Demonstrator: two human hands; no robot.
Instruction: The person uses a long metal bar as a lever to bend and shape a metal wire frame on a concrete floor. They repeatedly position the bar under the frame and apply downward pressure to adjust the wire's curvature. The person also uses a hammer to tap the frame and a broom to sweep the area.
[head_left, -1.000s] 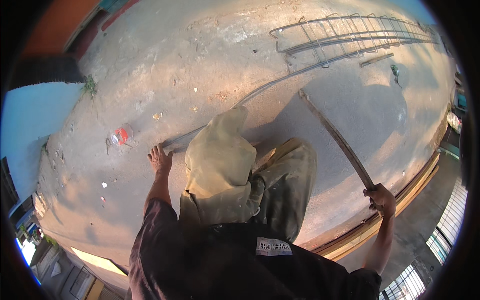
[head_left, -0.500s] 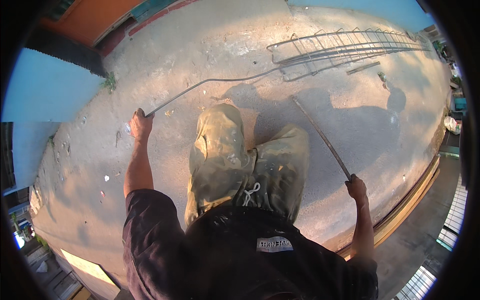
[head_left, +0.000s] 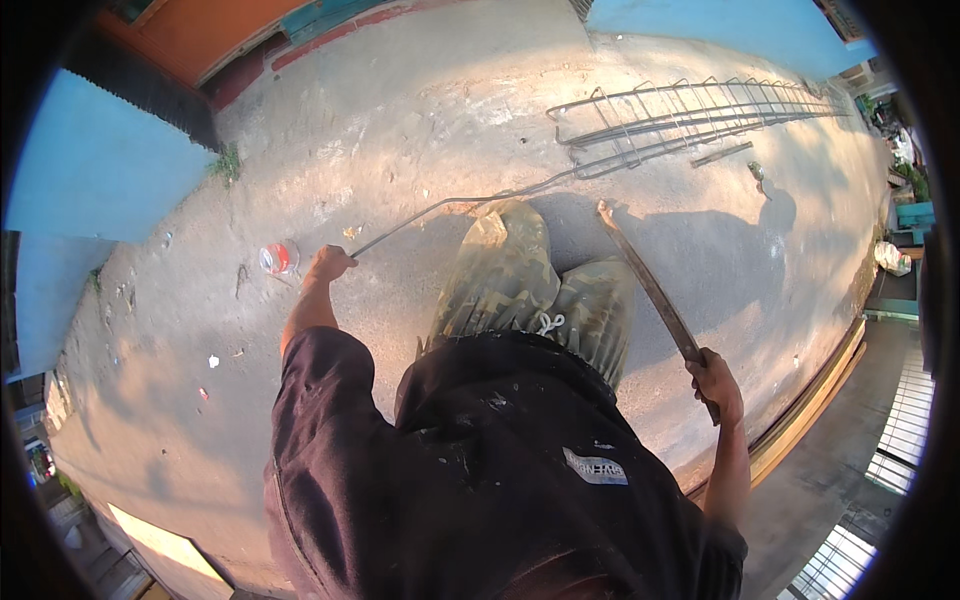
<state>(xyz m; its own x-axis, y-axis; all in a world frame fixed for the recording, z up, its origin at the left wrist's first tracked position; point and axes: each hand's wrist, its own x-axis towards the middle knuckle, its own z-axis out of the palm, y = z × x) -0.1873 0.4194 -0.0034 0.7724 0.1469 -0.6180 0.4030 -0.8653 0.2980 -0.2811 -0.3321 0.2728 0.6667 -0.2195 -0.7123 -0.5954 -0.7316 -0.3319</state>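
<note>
Head view: our left hand [head_left: 328, 264] grips the bent rod [head_left: 450, 205] at nine o'clock, our right hand [head_left: 716, 383] grips the long bar [head_left: 650, 290] — keep both fists tight.

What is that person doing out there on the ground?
A person stands on a concrete yard with something in each hand. The left hand grips the end of a long bent steel rod that runs across the ground toward a rebar cage. The right hand holds a long rusty bar tool, its tip near the rod. A crushed red can lies beside the left hand.
</note>
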